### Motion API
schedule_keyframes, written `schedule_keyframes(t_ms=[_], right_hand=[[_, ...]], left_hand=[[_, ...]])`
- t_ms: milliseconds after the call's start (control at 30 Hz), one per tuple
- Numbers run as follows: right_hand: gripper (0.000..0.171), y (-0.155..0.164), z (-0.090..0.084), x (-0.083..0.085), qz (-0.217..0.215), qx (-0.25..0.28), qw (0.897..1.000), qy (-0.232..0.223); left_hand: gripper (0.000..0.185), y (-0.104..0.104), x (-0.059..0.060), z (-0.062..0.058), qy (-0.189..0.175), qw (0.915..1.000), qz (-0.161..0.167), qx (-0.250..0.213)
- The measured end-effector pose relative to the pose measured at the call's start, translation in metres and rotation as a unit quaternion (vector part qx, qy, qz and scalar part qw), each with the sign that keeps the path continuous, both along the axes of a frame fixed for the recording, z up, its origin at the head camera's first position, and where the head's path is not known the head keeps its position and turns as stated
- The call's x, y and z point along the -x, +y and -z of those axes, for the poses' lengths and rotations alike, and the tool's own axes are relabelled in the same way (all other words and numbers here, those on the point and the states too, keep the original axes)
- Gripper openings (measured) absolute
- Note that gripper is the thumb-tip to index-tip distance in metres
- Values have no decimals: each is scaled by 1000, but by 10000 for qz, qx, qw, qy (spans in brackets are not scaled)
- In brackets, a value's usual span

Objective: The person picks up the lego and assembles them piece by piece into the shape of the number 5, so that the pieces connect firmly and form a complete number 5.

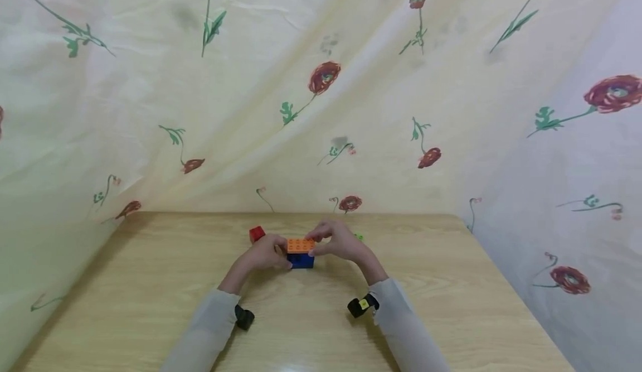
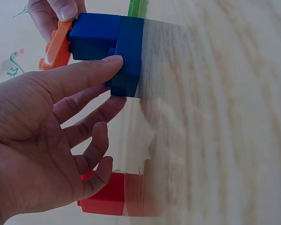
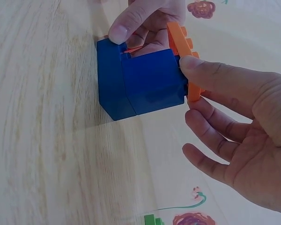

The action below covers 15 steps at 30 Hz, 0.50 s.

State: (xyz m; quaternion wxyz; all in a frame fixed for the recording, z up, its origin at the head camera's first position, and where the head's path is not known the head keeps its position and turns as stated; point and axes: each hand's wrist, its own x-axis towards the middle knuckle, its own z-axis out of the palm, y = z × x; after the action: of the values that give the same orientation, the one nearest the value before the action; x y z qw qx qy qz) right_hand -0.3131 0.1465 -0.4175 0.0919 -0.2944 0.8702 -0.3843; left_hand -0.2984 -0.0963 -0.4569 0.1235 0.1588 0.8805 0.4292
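Two stacked blue toy bricks (image 1: 302, 261) stand on the table, the lower brick (image 3: 111, 89) longer than the upper one (image 3: 152, 79). At the top, a thin orange brick (image 1: 300, 245) sits a little tilted, with a narrow gap showing over the upper blue brick. My left hand (image 1: 266, 252) pinches the end of the lower blue brick between thumb and fingers. From the other side, my right hand (image 1: 342, 244) pinches the orange brick by its end, thumb in front and fingers behind.
A red brick (image 1: 257, 234) stands on the wooden table (image 1: 451, 305) behind my left hand. Partly hidden behind my right hand is a green brick (image 1: 358, 237). A flower-patterned cloth (image 1: 251, 82) hangs at the table's far edge and along its sides.
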Motion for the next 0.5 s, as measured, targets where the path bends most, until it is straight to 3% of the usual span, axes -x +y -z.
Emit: schedule_keyframes(t_ms=[500], right_hand=[[32,1,1,0,-92,-60,9999,84]], left_hand=[[19,-1,2,3,22,10000,82,-41]])
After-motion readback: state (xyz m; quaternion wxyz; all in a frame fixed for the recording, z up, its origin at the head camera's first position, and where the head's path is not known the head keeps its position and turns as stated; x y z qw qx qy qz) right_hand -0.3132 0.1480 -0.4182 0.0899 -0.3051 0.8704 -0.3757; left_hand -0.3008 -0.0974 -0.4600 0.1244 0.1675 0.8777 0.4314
